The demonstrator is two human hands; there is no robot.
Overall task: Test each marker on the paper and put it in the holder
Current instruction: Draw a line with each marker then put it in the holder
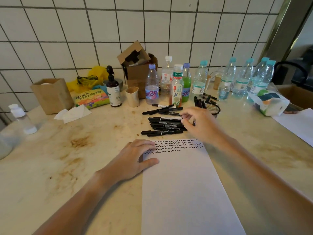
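White wall tiles are backing a stained table [50, 158] crowded with bottles [199, 78]. Black markers [165, 124] are lying piled beyond the paper [183, 184], whose top is showing rows of squiggles [174, 146]. Left hand [135, 156] is lying flat on the paper's edge, grip relaxed. Right hand [201, 126] is hovering over the pile, fingers loosely spread, holding nothing, near the mesh holder [213, 108], which is holding several markers.
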